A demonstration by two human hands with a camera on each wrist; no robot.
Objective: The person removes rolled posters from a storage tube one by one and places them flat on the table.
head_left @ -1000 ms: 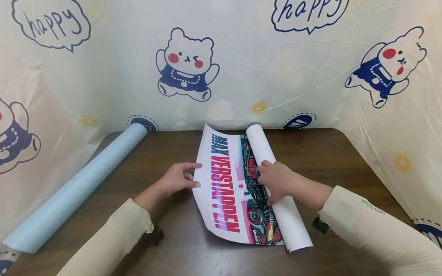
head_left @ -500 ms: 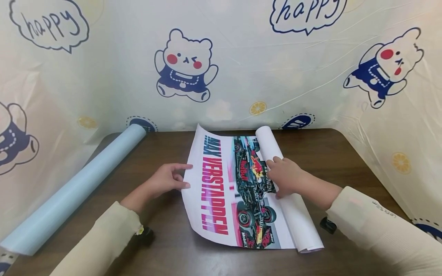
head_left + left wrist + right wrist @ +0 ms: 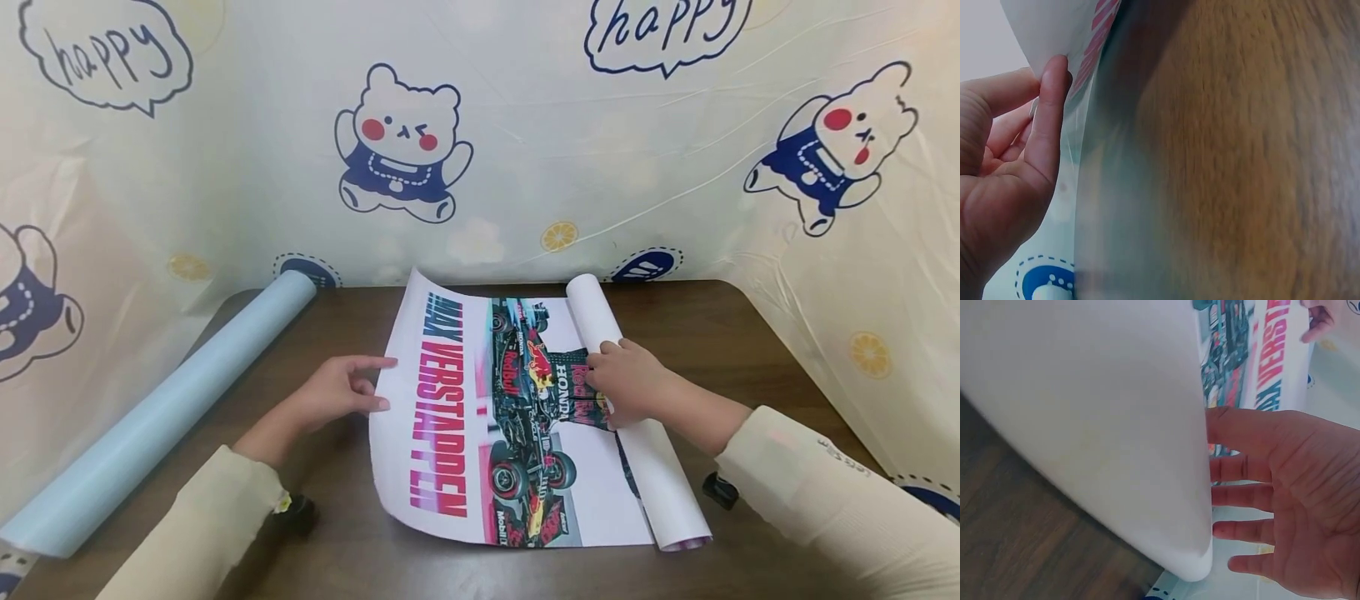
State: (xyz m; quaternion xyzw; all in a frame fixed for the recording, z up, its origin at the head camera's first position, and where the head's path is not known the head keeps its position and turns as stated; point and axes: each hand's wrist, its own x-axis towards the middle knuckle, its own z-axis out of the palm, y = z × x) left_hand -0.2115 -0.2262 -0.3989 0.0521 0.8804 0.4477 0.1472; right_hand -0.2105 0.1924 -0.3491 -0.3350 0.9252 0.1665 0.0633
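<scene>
A poster [image 3: 441, 400], printed with a racing car and large red and blue letters, lies partly unrolled on the table. Its left edge curls upward, and there my left hand [image 3: 322, 396] pinches the paper between thumb and fingers. The left wrist view shows this pinch at the white sheet [image 3: 1054, 28] from below. At the poster's right side is its still-rolled white part [image 3: 663, 483]. My right hand [image 3: 633, 385] rests on that roll near its middle. In the right wrist view its fingers are fairly straight, with most fingertips against the roll [image 3: 1097, 425].
A long light-blue roll [image 3: 172, 400] lies slanted along the table's left side. The brown wooden table [image 3: 705, 333] ends at a patterned backdrop [image 3: 510, 150] with cartoon bears, which also hangs along both sides.
My left hand has moved left with the poster's edge, and my right hand has moved right with the roll. More of the printed car now shows between them.
</scene>
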